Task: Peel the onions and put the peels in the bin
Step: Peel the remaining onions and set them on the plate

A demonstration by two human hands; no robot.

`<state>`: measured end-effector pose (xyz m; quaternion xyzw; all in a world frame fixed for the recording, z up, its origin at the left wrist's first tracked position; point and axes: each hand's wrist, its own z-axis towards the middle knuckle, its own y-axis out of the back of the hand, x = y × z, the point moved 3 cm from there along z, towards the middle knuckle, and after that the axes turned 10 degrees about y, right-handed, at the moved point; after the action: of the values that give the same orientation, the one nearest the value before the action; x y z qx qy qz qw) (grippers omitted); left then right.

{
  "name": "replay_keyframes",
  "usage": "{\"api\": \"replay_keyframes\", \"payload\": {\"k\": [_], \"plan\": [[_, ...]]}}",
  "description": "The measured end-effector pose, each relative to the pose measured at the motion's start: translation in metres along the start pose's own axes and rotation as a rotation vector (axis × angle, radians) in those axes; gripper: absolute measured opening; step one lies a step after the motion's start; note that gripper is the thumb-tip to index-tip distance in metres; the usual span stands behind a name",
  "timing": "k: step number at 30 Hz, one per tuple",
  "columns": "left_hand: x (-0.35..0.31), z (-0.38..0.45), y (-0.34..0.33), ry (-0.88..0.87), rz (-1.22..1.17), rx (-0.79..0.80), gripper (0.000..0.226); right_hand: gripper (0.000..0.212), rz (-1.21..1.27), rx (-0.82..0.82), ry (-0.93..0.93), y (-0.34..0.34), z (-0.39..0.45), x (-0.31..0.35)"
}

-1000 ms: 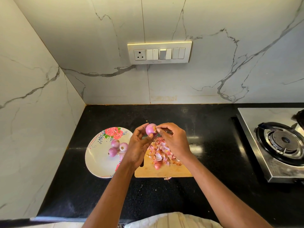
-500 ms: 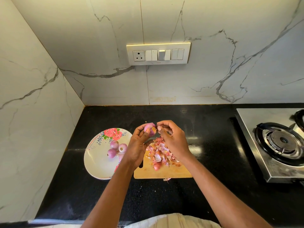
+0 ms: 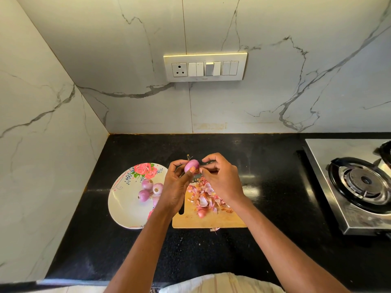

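fingers of left hand [image 3: 176, 188] grip onion [image 3: 191, 165]; right hand [image 3: 222, 178] pinches beside it.

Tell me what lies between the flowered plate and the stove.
In the head view, the wooden cutting board with its peel pile, then bare black counter.

One small pink onion [image 3: 191, 165] is held up; peels [image 3: 204, 196] are piled on the board, more onions [image 3: 150, 190] plated.
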<state>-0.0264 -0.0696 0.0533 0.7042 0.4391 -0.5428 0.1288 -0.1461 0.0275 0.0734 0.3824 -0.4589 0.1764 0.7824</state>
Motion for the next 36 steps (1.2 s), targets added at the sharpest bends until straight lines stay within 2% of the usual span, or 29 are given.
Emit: {"api": "replay_keyframes", "payload": {"k": [6, 10, 13, 18, 28, 36], "plan": [[0.003, -0.002, -0.003, -0.004, -0.064, 0.008, 0.038, 0.027, -0.043, 0.022, 0.065, -0.001, -0.001, 0.0], [0.002, -0.002, -0.005, 0.004, -0.113, 0.006, 0.043, 0.033, 0.017, 0.004, 0.018, 0.0, -0.002, 0.0], [0.002, -0.001, -0.003, -0.017, -0.044, -0.014, 0.041, 0.036, 0.085, 0.018, -0.044, 0.0, -0.003, -0.001], [0.008, -0.001, 0.0, -0.036, 0.093, -0.01, 0.041, 0.032, 0.029, 0.008, -0.083, 0.004, -0.007, -0.004], [0.007, -0.001, 0.006, -0.05, 0.156, 0.013, 0.042, 0.035, -0.102, 0.066, 0.046, -0.002, -0.006, 0.001], [0.009, -0.005, 0.003, 0.007, -0.005, 0.047, 0.049, 0.018, 0.003, -0.027, -0.009, -0.004, -0.007, -0.001]]}}
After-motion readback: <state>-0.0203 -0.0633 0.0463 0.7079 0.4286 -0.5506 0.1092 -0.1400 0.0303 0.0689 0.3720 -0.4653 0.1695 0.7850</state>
